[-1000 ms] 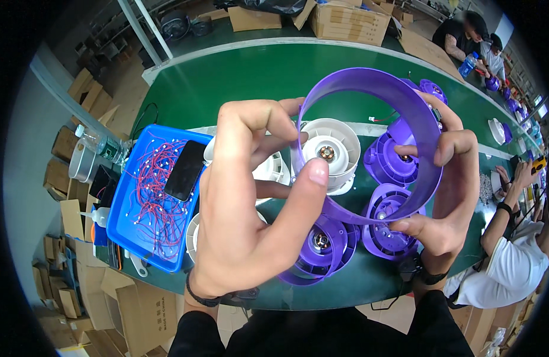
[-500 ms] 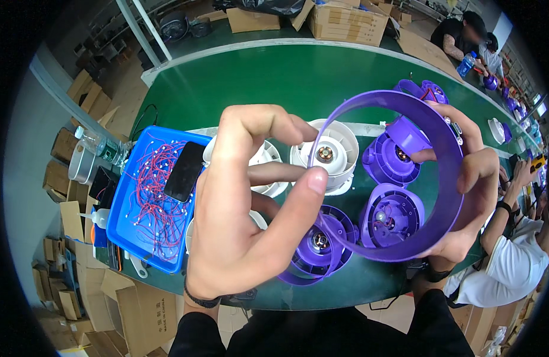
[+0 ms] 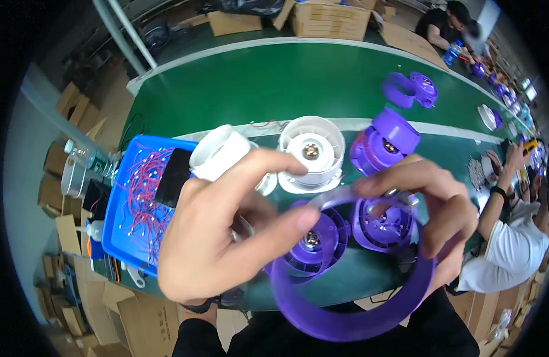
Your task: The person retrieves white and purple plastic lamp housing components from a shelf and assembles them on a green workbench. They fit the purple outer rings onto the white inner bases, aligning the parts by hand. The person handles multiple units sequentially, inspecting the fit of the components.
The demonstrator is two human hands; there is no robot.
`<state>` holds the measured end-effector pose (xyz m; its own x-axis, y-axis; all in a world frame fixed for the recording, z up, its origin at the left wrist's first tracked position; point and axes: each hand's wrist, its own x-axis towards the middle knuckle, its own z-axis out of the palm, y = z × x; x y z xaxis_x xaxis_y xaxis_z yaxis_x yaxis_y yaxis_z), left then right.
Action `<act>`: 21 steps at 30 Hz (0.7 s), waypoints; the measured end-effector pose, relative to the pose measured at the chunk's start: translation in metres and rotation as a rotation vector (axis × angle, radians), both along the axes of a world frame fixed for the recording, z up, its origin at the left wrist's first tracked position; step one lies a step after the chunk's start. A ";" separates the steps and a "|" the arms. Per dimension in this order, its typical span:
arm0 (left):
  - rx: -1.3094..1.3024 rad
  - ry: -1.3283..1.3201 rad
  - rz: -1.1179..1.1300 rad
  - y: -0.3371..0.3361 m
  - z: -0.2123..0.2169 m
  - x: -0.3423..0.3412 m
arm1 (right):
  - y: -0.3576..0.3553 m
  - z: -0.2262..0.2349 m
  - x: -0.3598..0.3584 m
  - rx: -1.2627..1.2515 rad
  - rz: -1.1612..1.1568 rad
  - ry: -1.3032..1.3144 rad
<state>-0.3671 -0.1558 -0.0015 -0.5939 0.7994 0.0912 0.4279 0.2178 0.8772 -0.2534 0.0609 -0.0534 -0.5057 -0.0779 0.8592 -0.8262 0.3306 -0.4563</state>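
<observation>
A wide purple plastic ring (image 3: 345, 324) is gripped at its right side by my right hand (image 3: 444, 205), fingers curled around the rim. Small shiny metal parts show on the ring beside those fingers. My left hand (image 3: 209, 238) has thumb and index finger apart; its thumb tip is close to the ring's upper left edge, and blur hides whether they touch. Behind the ring lie a purple round housing (image 3: 292, 262) with a metal centre and a second purple housing (image 3: 384, 229). A white finned housing (image 3: 313, 134) stands beyond my left fingertips.
A blue tray (image 3: 111, 229) at left holds red wires and a black phone (image 3: 174, 178). Nearby is a white ring part (image 3: 215, 152). Farther right sit another purple housing (image 3: 396, 128) and purple parts (image 3: 426, 89). People work at the right, one in a white shirt (image 3: 506, 253).
The purple ring has moved down toward me and tilted over. My right hand has moved left and down with it; my left hand has shifted left and down, its thumb lower.
</observation>
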 end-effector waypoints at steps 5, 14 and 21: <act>-0.088 0.056 -0.046 0.000 0.002 0.005 | 0.013 0.018 0.000 0.244 0.389 -0.224; 0.258 0.571 0.441 -0.004 -0.017 0.018 | 0.022 0.026 0.011 0.330 -0.076 -0.228; -0.204 0.996 -0.266 -0.020 0.022 0.037 | 0.026 0.030 0.023 0.297 -0.186 -0.236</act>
